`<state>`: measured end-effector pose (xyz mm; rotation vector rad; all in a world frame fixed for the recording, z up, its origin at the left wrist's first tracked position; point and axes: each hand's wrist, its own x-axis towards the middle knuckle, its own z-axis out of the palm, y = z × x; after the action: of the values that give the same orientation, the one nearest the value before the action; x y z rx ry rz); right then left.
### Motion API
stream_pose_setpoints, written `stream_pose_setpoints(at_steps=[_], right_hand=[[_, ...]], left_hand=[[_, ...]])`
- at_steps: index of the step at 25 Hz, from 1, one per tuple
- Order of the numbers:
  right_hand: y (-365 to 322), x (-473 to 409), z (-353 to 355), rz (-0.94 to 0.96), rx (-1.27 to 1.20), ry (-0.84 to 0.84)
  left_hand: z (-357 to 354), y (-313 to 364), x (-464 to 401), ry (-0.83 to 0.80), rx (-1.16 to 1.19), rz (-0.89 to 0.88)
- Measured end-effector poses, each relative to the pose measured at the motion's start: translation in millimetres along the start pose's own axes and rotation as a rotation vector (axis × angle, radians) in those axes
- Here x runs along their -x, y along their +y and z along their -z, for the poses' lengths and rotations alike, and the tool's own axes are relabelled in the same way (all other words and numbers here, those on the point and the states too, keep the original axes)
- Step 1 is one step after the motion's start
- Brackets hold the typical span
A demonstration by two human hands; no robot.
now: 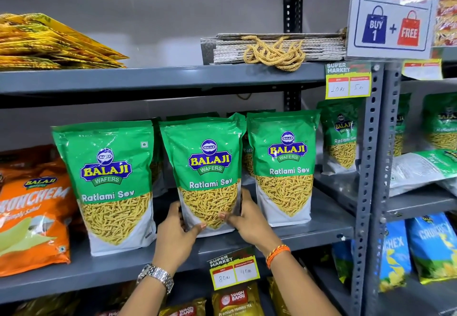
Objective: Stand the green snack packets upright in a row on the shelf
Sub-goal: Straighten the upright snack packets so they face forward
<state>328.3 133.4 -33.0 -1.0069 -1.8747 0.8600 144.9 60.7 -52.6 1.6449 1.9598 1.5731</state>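
Three green Balaji Ratlami Sev packets stand upright side by side on the grey shelf [321, 229]. The middle packet [207, 167] is gripped at its bottom corners by both hands: my left hand [176, 235], with a metal watch on its wrist, holds the lower left, and my right hand [249, 219], with an orange thread on its wrist, holds the lower right. The left packet [108, 184] and the right packet [284, 165] stand free. More green packets show behind them, and another [340, 132] stands further back at the right.
An orange Crunchem packet [34, 216] leans at the shelf's left end. Yellow packets [49, 43] and folded bags [277, 46] lie on the shelf above. A perforated upright [368, 167] bounds the right side; beyond it lie more green and blue packets. Price tags hang on shelf edges.
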Motion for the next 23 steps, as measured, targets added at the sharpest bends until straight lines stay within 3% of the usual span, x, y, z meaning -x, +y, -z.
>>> stream_pose_setpoints(at_steps=[9,14,17,19,23], right_hand=[[-7,9,-1,-0.060,-0.007,0.027],[-43,42,-21,0.107,0.284,0.327],[-67,58,-57,0.314,0.216,0.454],[-80,59,-85,0.372,0.113,0.351],[-89,42,-130,0.294,0.093,0.037]], left_hand=[[8,2,5,-0.011,0.029,0.014],[55,-12,30,0.518,-0.049,-0.151],[86,-29,35,0.686,-0.098,-0.067],[103,-38,32,0.664,-0.093,0.023],[123,-55,23,0.443,-0.062,0.079]])
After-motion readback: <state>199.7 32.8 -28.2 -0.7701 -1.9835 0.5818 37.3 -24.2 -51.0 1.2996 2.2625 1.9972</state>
